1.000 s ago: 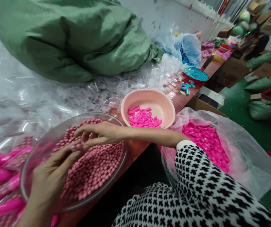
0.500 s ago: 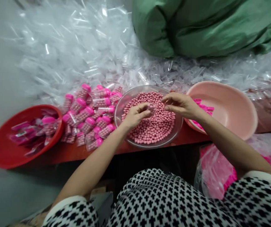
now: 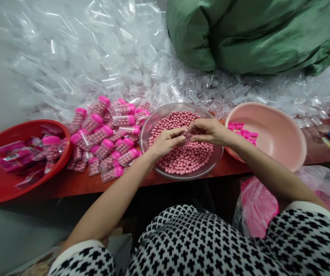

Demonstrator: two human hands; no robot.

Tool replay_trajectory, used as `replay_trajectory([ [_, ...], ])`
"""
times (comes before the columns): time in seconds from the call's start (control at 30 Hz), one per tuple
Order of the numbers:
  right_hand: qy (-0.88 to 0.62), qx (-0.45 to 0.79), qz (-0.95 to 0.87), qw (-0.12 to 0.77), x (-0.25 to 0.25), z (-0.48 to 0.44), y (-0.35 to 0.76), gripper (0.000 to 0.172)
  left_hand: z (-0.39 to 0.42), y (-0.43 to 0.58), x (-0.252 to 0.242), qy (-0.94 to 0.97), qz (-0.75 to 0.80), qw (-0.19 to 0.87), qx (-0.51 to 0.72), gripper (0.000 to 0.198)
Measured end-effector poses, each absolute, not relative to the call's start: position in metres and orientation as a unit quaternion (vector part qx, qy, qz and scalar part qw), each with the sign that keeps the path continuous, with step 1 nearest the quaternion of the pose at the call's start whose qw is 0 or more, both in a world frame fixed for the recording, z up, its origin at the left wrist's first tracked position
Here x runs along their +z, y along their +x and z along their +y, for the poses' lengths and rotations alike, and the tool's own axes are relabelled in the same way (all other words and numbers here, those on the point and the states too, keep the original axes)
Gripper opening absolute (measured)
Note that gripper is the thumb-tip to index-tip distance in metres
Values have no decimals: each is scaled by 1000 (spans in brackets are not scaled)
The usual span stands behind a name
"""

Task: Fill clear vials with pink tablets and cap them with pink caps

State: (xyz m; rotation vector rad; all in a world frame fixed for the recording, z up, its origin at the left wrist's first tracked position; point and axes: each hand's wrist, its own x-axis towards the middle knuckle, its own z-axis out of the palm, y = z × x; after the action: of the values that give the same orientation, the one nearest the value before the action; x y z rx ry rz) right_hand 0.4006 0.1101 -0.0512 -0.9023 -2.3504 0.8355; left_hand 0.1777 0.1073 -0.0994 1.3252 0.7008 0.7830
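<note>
My left hand (image 3: 167,141) has its fingers pinched round a small clear tube (image 3: 187,135), and my right hand (image 3: 210,132) has its fingertips bunched shut against the tube's end. Both are just above the pink beads (image 3: 186,159) in the clear bowl (image 3: 151,126); whether the right fingers hold beads I cannot tell. The tube looks slick, so I reckon a loose pinch could drop it into the heap or scatter beads over the rim, and a wrist nudge could shove the bowl off the bench (image 3: 75,183) edge.
</note>
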Motion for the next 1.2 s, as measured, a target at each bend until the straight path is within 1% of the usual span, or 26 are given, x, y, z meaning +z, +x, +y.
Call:
replay_trajectory([
  [0.13,-362,374,-812,264,-59,108,399,34,108,178,-100,580,316,664,349,60],
  [0.27,-336,398,-800,296,-67,110,399,40,108,177,-102,578,318,665,350,57],
  [0.4,-324,381,-816,290,-68,111,399,35,107,176,-102,564,318,674,355,56],
  [0.57,-323,365,-821,297,-67,112,400,34,108,177,-101,549,322,679,365,58],
  [0.67,-312,361,-832,284,-68,114,402,32,110,176,-102,552,321,682,356,59],
  [0.8,-312,408,-827,230,-64,115,402,28,110,176,-103,570,321,666,358,58],
  [0.9,-330,429,-815,207,-62,115,399,25,109,178,-103,586,326,653,351,58],
  [1.0,-344,463,-791,204,-65,115,396,27,111,179,-103,595,338,640,349,56],
  [1.2,-329,535,-743,231,-77,114,394,31,113,176,-107,582,348,644,354,57],
])
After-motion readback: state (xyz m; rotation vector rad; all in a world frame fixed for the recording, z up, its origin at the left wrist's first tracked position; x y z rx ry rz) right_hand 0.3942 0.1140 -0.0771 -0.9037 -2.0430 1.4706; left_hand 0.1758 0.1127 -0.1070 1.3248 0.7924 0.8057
